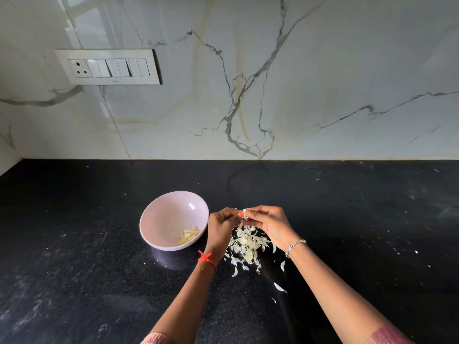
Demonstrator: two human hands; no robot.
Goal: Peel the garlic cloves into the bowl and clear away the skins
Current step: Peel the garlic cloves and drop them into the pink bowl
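A clove [245, 212] is pinched between the fingertips of both hands, held above the counter [347, 219] just right of the bowl [159, 219]. The left hand [222, 227] curls round it from the left, its thumb, with a pink-painted nail, pressed against it; the right hand [269, 225] grips it from the right with bent fingers. The two hands meet at the clove, fingertips touching.

Right under them lies a heap of skins [247, 244], pale and papery, with loose bits scattered toward the near side and one larger flake [280, 288] lying apart from the heap.

The bowl is pale pink and stands upright on the counter just left of the left hand. A few peeled cloves [188, 235] lie in its bottom at the near right side.

A red thread [206, 258] is tied round the left wrist, a silver bracelet [294, 247] round the right. The counter is black and speckled. Behind it rises a white marble wall [298, 83] with grey veins, bearing a switch plate [108, 67] at upper left.
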